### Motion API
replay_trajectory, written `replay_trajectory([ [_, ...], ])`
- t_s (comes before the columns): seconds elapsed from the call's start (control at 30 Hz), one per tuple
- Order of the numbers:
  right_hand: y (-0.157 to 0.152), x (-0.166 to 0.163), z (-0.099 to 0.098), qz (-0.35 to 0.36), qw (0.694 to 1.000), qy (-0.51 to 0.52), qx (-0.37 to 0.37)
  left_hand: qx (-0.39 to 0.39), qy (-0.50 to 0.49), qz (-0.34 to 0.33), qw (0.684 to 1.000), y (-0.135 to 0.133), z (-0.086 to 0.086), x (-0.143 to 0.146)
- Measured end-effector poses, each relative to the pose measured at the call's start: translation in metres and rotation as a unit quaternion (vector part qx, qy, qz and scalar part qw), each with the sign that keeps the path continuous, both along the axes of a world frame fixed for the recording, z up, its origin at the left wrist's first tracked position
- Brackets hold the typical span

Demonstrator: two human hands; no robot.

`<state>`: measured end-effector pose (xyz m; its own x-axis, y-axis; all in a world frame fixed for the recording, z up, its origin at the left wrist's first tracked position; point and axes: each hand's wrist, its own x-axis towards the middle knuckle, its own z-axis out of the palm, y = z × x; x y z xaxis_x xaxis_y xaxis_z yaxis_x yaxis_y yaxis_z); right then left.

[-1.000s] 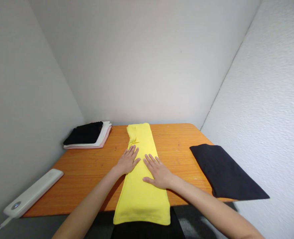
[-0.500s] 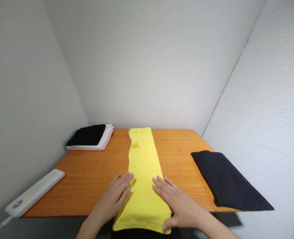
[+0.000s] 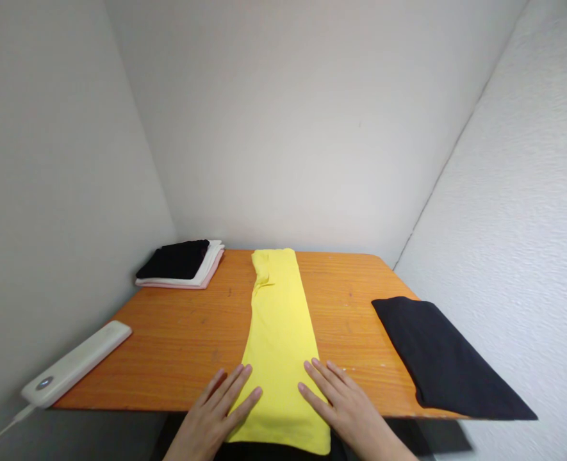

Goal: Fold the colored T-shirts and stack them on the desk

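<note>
While pale walls are closing in the space behind and on both sides, a wooden table (image 3: 345, 326) is carrying several folded cloths. At its far left corner a small stack is sitting near the wall: a black cloth (image 3: 175, 261) is topping a white cloth (image 3: 211, 257), and a pink cloth (image 3: 212, 274) is showing underneath along the edge. Toward the near left corner a long white device (image 3: 81, 363) is lying at a slant, with a round shiny detail near its closer end, and a pale cable (image 3: 5, 428) is running from that end down out of view. On the right, a dark folded cloth (image 3: 449, 362) is covering part of the table's right edge and reaching beyond it, well apart from the hands.

Along the middle, a yellow cloth (image 3: 280, 326) is stretching as a long strip from the far edge to the near one, its closer hem overhanging toward the person's dark-clothed lap. Near its far left side the fabric is bunching into creases.

The left hand (image 3: 220, 406) is facing palm down at the strip's left border, fingers extended and slightly parted, fingertips and thumb resting on the yellow fabric. The right hand (image 3: 341, 403) is mirroring it at the right border, likewise flat and spread; neither is gripping.
</note>
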<state>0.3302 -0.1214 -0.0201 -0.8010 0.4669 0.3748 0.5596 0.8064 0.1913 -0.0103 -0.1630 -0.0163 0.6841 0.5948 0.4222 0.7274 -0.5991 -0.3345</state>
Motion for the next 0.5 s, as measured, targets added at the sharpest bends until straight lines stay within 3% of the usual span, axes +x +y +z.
replay_trajectory([
  [0.2,-0.005,0.000,0.008,0.022,0.999,-0.002,-0.047,-0.005,-0.089,-0.048,0.995,-0.005,-0.006,-0.005],
  [0.3,-0.008,0.002,0.018,0.038,0.994,0.046,-0.091,-0.016,-0.161,-0.093,0.982,-0.012,-0.003,-0.005],
  [0.4,-0.016,0.000,0.035,0.053,0.971,0.151,-0.176,-0.059,-0.291,-0.129,0.946,-0.020,0.010,0.000],
  [0.5,-0.029,-0.003,0.050,0.071,0.926,0.251,-0.271,-0.102,-0.435,-0.142,0.883,-0.033,0.029,0.011],
])
